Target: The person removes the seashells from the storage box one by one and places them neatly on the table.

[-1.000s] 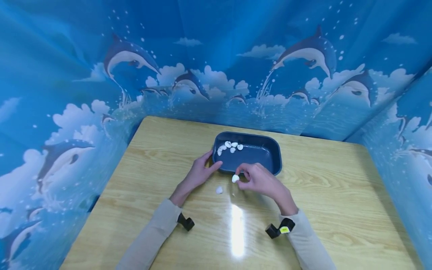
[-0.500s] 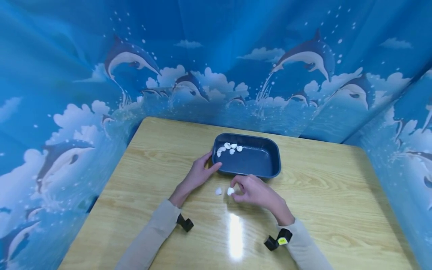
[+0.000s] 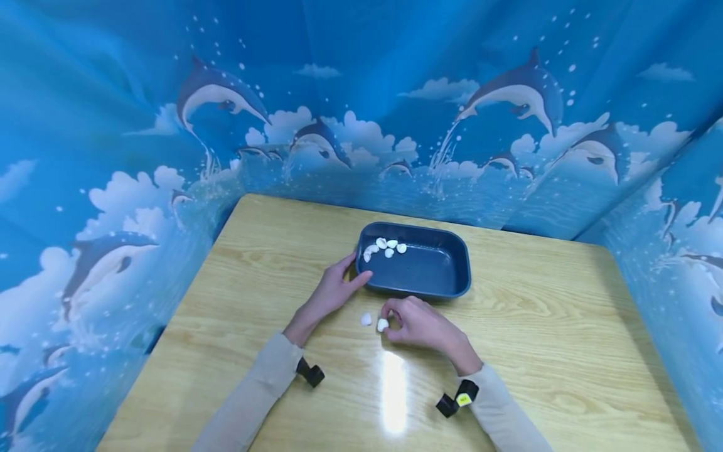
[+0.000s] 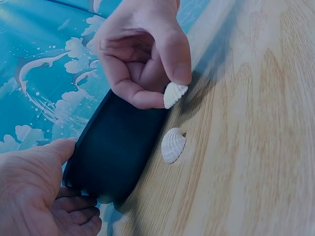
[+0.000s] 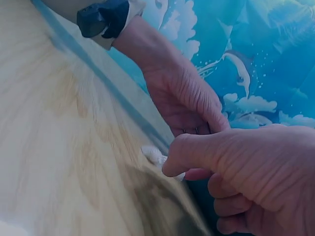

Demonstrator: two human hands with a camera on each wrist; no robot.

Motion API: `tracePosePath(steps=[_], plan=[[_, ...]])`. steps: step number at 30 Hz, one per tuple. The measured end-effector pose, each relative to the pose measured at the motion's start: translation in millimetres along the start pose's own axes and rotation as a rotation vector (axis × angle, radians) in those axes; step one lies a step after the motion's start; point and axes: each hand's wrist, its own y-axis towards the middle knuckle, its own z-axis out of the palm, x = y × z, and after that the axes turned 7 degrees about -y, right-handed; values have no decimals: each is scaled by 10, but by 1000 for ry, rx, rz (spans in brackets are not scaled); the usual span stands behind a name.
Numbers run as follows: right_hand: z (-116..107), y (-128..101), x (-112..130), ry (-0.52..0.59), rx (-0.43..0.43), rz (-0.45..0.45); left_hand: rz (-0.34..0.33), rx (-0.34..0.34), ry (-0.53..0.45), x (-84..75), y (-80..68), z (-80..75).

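Note:
A dark blue tray [image 3: 452, 276] sits mid-table with several white shells [image 3: 386, 246] in its far left corner. My left hand [image 3: 333, 290] holds the tray's [image 4: 118, 147] near left corner, thumb on the rim. My right hand [image 3: 415, 321] pinches a white ribbed shell [image 3: 383, 324] between thumb and forefinger, just above the table in front of the tray. In the left wrist view the pinched shell [image 4: 174, 94] hangs over a second shell [image 4: 173, 145] lying on the wood. That loose shell [image 3: 366, 319] lies just left of the held one. The right wrist view shows the loose shell [image 5: 153, 154] beyond my thumb.
The wooden table [image 3: 565, 326] is walled on three sides by a blue dolphin-print curtain [image 3: 361, 125]. A bright glare patch [image 3: 393, 392] lies on the wood near me. Black wrist camera mounts [image 3: 310, 373] sit on both my sleeves.
My right hand has moved with the pinched shell from the tray's front rim down and left toward the loose shell on the table. The left hand has stayed on the tray.

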Motion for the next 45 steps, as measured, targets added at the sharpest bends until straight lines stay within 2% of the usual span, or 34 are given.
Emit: tracePosePath(steps=[11, 45], plan=[[47, 34, -133, -14, -9, 14, 6, 4, -16, 5, -3, -3], [69, 30, -159, -21, 17, 11, -12, 8, -9, -22, -12, -3]])
